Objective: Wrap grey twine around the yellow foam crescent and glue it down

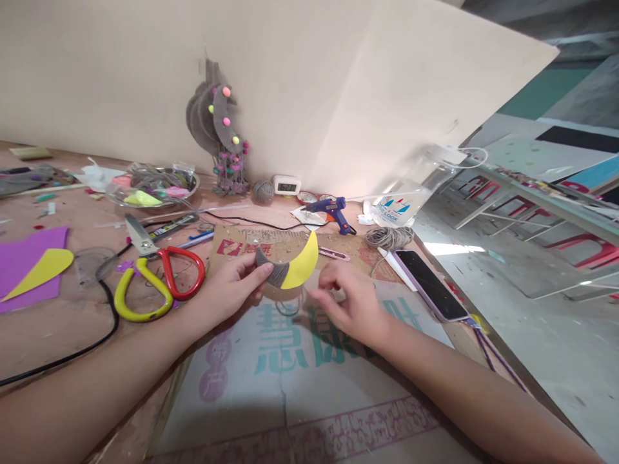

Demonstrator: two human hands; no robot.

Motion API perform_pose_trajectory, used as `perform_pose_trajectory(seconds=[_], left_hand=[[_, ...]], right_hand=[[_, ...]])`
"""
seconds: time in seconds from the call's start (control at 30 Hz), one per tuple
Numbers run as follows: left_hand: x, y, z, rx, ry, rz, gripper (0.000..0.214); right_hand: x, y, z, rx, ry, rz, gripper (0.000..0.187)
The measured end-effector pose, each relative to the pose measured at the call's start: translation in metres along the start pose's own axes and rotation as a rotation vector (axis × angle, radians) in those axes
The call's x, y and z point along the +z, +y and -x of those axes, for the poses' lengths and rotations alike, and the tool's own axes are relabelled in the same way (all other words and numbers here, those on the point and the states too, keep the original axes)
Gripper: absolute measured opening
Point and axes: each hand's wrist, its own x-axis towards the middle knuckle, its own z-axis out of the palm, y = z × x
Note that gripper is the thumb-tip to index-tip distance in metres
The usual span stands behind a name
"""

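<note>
My left hand [231,283] pinches a yellow crescent-shaped foam piece [300,265] whose lower end is wrapped in grey twine, holding it just above the printed cardboard sheet [309,380]. My right hand [349,298] hovers right beside it with fingers curled, pinching a thin strand of twine that I can barely make out. A loop of twine hangs below the crescent. Red and yellow scissors [155,277] lie just left of my left hand.
A blue glue gun [333,211], a twine bundle [389,237] and a phone [430,283] lie to the right near the table edge. Purple and yellow foam [29,265], a metal bowl [153,187], a twine ball [263,191] and a cardboard peacock-like model [218,129] sit left and back.
</note>
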Motion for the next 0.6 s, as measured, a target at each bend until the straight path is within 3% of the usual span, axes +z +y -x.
perform_pose_trajectory(seconds=[0.1,0.2,0.37,0.47,0.6], left_hand=[[0.0,-0.002,0.001,0.014,-0.013,0.015,0.029],[-0.001,-0.002,0.002,0.015,-0.014,-0.003,0.029],[-0.002,-0.001,0.001,0.021,-0.004,-0.014,0.027],[-0.001,-0.002,0.0,-0.003,0.002,0.021,0.027],[0.001,-0.004,-0.001,-0.026,0.01,0.058,0.027]], right_hand=[[0.001,0.006,-0.006,0.338,0.094,-0.216,0.015],[0.004,0.009,-0.011,0.473,-0.018,-0.378,0.017],[0.013,0.009,-0.011,0.51,-0.102,-0.462,0.025],[0.011,0.01,-0.011,0.465,-0.108,-0.393,0.023],[-0.023,-0.01,-0.018,0.254,0.027,-0.187,0.016]])
